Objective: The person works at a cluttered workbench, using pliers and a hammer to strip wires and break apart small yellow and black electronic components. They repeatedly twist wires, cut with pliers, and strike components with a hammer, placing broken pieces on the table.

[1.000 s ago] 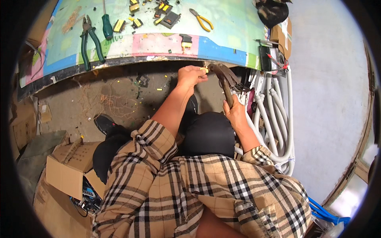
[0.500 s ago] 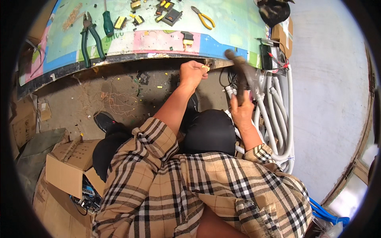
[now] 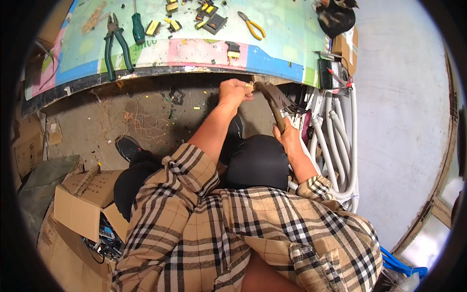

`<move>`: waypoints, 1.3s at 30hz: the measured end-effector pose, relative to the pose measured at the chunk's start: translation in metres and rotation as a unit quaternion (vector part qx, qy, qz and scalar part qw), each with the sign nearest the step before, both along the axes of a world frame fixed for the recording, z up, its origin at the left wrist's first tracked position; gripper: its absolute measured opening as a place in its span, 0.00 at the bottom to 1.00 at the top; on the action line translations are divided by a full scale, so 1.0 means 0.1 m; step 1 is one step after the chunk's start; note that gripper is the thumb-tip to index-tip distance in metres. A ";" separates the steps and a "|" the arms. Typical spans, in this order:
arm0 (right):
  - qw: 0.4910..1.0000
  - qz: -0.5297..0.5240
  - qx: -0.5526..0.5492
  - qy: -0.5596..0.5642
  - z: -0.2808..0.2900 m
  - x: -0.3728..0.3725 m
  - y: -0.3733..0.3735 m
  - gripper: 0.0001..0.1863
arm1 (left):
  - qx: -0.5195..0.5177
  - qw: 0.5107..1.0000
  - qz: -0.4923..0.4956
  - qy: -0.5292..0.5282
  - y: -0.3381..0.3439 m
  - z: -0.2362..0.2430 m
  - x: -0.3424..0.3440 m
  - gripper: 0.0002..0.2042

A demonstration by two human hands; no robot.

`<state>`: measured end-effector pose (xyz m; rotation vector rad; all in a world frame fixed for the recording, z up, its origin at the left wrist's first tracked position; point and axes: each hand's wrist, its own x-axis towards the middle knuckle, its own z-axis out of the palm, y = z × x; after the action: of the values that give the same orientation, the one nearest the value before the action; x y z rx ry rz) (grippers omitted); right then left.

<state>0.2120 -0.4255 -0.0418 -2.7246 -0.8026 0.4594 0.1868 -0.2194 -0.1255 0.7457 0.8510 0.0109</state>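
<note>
My left hand (image 3: 234,93) is closed in a pinch on a small yellow part (image 3: 249,86) just off the table's front edge. Most of that part is hidden by the fingers. My right hand (image 3: 290,138) grips a hammer (image 3: 276,111) by its wooden handle. The hammer's head, slightly blurred, is right beside the yellow part; whether they touch I cannot tell. Above the hands, a black and yellow transformer (image 3: 233,50) lies on the table (image 3: 160,56). Farther back are several more small transformers (image 3: 214,23).
Green-handled pliers (image 3: 116,47), a screwdriver (image 3: 138,30) and yellow-handled cutters (image 3: 253,27) lie on the table. A cat (image 3: 335,20) is at the far right. White pipes (image 3: 340,141) stand right of my knee. An open cardboard box (image 3: 80,211) is at left. Wire scraps (image 3: 141,127) litter the floor.
The hammer has swung down and left, bringing its head beside the yellow part. My right hand moved slightly left with it, while my left hand stays nearly in place, still pinching.
</note>
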 end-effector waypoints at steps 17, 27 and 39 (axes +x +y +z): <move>0.991 -0.045 0.100 -0.073 0.16 -0.08 0.03 0.12 | 0.029 1.000 0.001 -0.011 -0.09 0.06 0.07 0.06; 0.983 -0.081 0.160 -0.034 0.22 0.01 0.05 0.12 | -0.011 1.000 0.016 -0.010 -0.05 0.04 0.10 0.06; 0.996 -0.081 0.041 -0.005 0.25 0.01 0.03 0.11 | -0.024 1.000 -0.012 0.002 -0.04 0.08 0.04 0.07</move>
<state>0.2133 -0.4229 -0.0169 -2.6893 -0.5830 0.3703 0.1906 -0.2237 -0.1178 0.7101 0.8442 -0.0319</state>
